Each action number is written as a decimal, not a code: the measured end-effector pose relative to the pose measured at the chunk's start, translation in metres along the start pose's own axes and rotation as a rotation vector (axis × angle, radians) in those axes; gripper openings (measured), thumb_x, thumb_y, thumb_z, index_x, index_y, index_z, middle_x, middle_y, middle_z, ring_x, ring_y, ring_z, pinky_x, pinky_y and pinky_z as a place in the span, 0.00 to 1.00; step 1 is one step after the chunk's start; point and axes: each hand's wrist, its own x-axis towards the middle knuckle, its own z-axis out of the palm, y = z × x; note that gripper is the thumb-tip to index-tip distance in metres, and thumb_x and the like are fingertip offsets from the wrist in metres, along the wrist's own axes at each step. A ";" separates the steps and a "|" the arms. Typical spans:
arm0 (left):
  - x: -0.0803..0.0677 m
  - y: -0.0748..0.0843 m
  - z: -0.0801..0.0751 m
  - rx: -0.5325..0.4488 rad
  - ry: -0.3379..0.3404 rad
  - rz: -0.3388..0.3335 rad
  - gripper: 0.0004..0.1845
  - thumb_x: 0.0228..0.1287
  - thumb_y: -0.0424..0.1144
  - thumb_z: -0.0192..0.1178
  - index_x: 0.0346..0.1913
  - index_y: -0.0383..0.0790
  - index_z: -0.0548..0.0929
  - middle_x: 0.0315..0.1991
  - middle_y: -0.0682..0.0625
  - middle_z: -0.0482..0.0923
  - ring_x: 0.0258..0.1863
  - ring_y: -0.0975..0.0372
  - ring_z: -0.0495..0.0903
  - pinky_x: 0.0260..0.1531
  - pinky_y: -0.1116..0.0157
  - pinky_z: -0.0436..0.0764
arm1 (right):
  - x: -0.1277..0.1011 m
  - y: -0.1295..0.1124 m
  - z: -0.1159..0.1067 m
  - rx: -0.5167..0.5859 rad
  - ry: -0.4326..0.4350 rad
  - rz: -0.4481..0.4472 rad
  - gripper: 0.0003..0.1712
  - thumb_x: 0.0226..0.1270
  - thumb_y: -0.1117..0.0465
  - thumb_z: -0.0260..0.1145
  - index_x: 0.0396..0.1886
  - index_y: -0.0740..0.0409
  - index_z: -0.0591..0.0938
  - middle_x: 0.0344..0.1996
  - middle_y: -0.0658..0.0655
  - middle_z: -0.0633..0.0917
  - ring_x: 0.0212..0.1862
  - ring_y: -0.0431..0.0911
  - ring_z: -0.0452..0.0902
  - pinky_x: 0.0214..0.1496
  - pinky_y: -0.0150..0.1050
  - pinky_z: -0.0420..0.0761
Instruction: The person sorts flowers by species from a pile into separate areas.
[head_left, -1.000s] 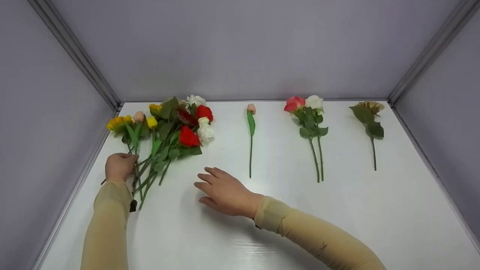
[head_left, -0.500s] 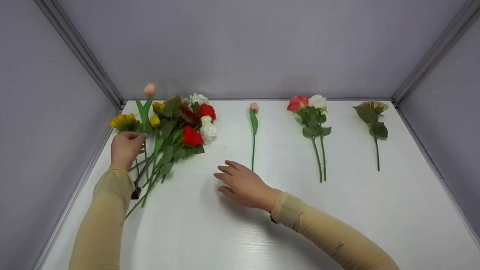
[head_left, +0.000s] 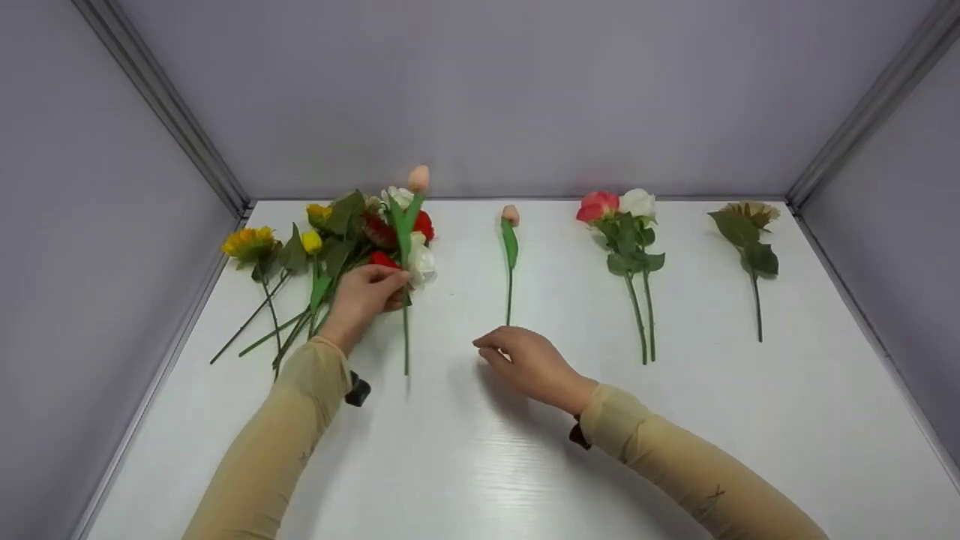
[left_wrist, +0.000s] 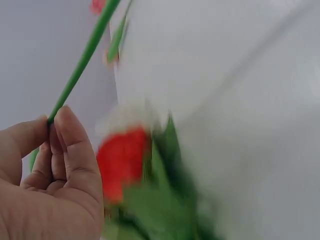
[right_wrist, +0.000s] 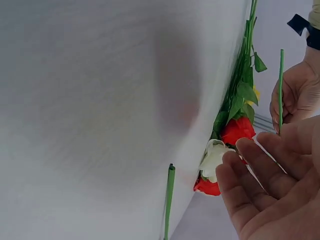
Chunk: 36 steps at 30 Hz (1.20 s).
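Note:
My left hand (head_left: 364, 300) pinches the green stem of a pale pink tulip (head_left: 418, 180) between thumb and fingers. The flower stands upright in front of the flower pile, its stem raised off the table. In the left wrist view the tulip's stem (left_wrist: 82, 62) passes between thumb and fingertips. My right hand (head_left: 536, 367) holds nothing; its fingers are loosely bent in the right wrist view. It is just in front of a second pink tulip (head_left: 510, 244) lying on the table, covering the lower end of its stem in the head view.
A pile at left has red roses (right_wrist: 237, 131), white roses (head_left: 422, 262), a yellow tulip (head_left: 311, 241) and a sunflower (head_left: 251, 244). A pink rose (head_left: 598, 206) and a white rose (head_left: 637, 204) lie right of centre. A brownish flower (head_left: 750, 215) lies farther right. Walls enclose the white table.
My left hand has lifted the pink tulip out of the pile's left side and carried it right. My right hand has shifted right, its fingers now more bent.

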 end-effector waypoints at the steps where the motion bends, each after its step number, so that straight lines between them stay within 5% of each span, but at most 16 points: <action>1: 0.000 0.000 0.013 -0.033 -0.014 0.003 0.16 0.73 0.42 0.65 0.55 0.34 0.84 0.50 0.38 0.81 0.42 0.56 0.83 0.45 0.63 0.86 | -0.002 0.003 -0.002 0.058 0.007 0.041 0.15 0.78 0.58 0.62 0.56 0.57 0.87 0.51 0.50 0.87 0.53 0.47 0.82 0.56 0.44 0.81; 8: -0.002 0.005 0.096 -0.203 -0.102 0.074 0.11 0.70 0.37 0.67 0.49 0.34 0.86 0.42 0.41 0.83 0.38 0.54 0.85 0.40 0.62 0.87 | -0.021 0.019 -0.015 0.466 0.013 0.265 0.18 0.78 0.56 0.63 0.56 0.63 0.86 0.48 0.56 0.88 0.49 0.49 0.86 0.51 0.46 0.85; 16: -0.005 0.011 0.148 -0.293 -0.152 0.152 0.10 0.70 0.38 0.68 0.48 0.35 0.85 0.40 0.43 0.82 0.36 0.58 0.84 0.40 0.63 0.87 | -0.043 0.034 -0.025 0.702 0.074 0.390 0.19 0.74 0.57 0.67 0.54 0.68 0.84 0.45 0.63 0.88 0.46 0.54 0.86 0.48 0.46 0.86; 25: -0.008 0.011 0.174 -0.340 -0.188 0.169 0.10 0.70 0.38 0.68 0.47 0.35 0.85 0.40 0.44 0.82 0.37 0.57 0.84 0.40 0.61 0.88 | -0.046 0.044 -0.026 0.749 0.172 0.466 0.19 0.71 0.58 0.71 0.52 0.70 0.84 0.40 0.61 0.88 0.40 0.51 0.86 0.43 0.43 0.87; 36: -0.010 0.009 0.175 -0.338 -0.213 0.117 0.13 0.68 0.36 0.69 0.50 0.32 0.85 0.42 0.42 0.83 0.38 0.56 0.85 0.42 0.61 0.87 | -0.045 0.042 -0.024 0.733 0.199 0.509 0.13 0.70 0.63 0.70 0.47 0.69 0.85 0.36 0.59 0.88 0.37 0.48 0.85 0.40 0.41 0.87</action>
